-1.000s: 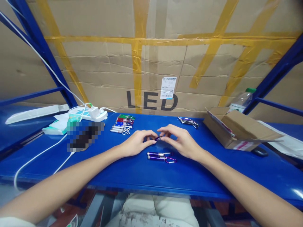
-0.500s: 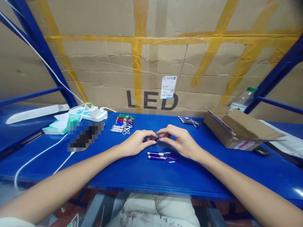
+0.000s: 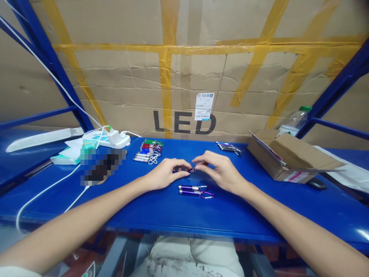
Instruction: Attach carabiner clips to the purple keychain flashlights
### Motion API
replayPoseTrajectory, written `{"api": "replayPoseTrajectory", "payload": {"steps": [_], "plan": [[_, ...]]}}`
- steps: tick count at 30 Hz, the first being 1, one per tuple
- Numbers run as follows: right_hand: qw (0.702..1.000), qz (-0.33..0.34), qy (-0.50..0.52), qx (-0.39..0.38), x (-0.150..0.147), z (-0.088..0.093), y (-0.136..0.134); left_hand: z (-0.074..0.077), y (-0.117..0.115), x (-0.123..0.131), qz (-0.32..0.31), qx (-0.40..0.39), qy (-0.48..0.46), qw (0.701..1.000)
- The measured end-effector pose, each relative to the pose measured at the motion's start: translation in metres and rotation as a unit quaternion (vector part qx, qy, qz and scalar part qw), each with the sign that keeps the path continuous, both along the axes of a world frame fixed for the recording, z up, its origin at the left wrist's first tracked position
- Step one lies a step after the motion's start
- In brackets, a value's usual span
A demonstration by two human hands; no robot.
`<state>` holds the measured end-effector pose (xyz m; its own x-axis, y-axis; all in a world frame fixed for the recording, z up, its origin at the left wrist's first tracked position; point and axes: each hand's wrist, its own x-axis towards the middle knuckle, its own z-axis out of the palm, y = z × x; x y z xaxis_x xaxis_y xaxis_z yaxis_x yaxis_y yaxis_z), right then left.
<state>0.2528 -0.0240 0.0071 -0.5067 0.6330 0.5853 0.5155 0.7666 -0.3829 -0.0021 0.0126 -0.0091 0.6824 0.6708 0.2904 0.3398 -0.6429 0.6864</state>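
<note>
My left hand (image 3: 163, 175) pinches a small purple keychain flashlight (image 3: 191, 171) between thumb and fingers, just above the blue table. My right hand (image 3: 221, 172) has its thumb and fingertips closed at the flashlight's right, silvery end. Fingers cover most of this flashlight. Nearer to me, two purple keychain flashlights (image 3: 189, 193) with carabiner clips lie side by side on the table. Beyond my left hand is a row of green, red, blue and silver keychain flashlights (image 3: 147, 150). Dark and blue ones (image 3: 228, 147) lie in a group beyond my right hand.
An opened cardboard box (image 3: 291, 163) stands at the right, with a black object (image 3: 316, 183) beside it and a plastic bottle (image 3: 298, 118) behind. At the left are a white power strip (image 3: 121, 142), cables, a tissue pack (image 3: 67, 156) and a pixelated object (image 3: 105, 167).
My right fingertips have drawn slightly to the right at the flashlight's end. My left hand keeps its pinch, and the view has shifted a little.
</note>
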Motion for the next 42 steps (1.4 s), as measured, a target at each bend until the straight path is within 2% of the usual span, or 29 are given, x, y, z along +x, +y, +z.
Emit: {"api": "replayPoseTrajectory", "payload": {"steps": [3,6,11,16,25,29,34,42], "plan": [[0.996,-0.087,0.022,0.026,0.01,0.0,0.01,-0.001,0.001,0.0,-0.002,-0.014,-0.006,1.0],[0.986,-0.161,-0.036,0.038,0.024,-0.008,0.024,-0.001,0.001,-0.001,0.0,-0.021,-0.006,1.0],[0.969,-0.169,-0.179,0.023,0.039,-0.028,0.04,0.0,0.002,-0.001,0.02,-0.003,0.001,1.0],[0.953,-0.194,-0.232,0.004,0.039,-0.029,0.038,0.002,0.004,-0.003,0.034,0.0,0.007,0.999],[0.968,-0.164,-0.187,-0.022,0.03,-0.024,0.029,0.0,0.004,-0.002,0.02,0.008,0.009,1.0],[0.982,-0.148,-0.108,-0.05,0.021,-0.016,0.022,0.001,0.004,-0.002,0.018,0.019,0.01,1.0],[0.993,-0.048,0.071,-0.086,0.005,-0.003,0.009,0.001,0.003,-0.002,0.022,0.029,0.016,0.999],[0.991,0.003,0.092,-0.097,0.002,-0.006,0.006,0.0,0.002,-0.002,0.027,0.045,0.011,0.999]]}}
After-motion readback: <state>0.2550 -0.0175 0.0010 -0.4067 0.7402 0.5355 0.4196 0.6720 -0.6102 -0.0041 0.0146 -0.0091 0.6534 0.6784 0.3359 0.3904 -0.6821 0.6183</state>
